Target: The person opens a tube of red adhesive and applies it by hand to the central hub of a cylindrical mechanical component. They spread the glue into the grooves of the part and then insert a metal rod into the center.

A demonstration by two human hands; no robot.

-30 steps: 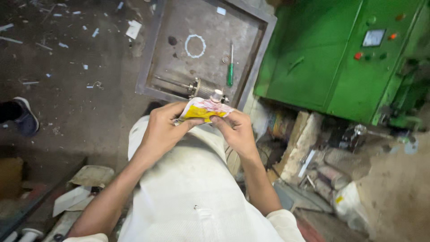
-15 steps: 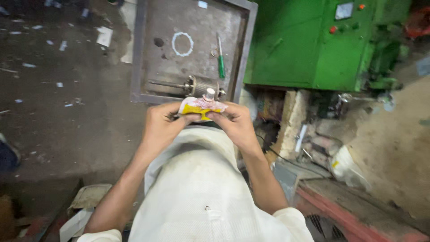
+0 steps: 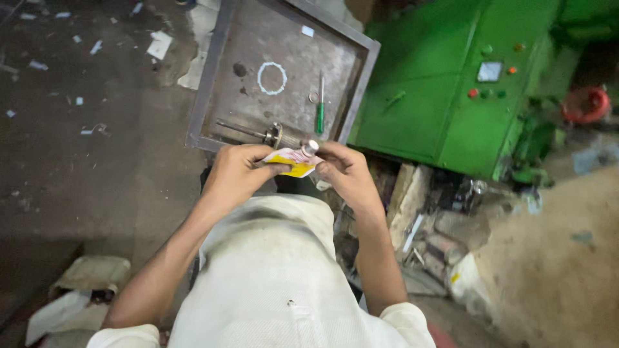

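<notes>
Both hands hold a small crumpled yellow and pink tube in front of my body. My left hand pinches its flattened tail end. My right hand grips the neck end, where a small pale cap sticks up between thumb and fingers. Just beyond the hands lies a shallow grey metal tray on the floor. In the tray rest a metal shaft with a collar, a green-handled screwdriver and a white ring.
A green machine cabinet with small buttons stands to the right of the tray. Rubble, scraps and bags lie at the cabinet's foot. The dark floor at left is strewn with paper bits; crumpled cloth lies lower left.
The view has shifted, so the tray and cabinet sit differently in frame. The hands stay together on the tube; its capped neck now shows by my right thumb.
</notes>
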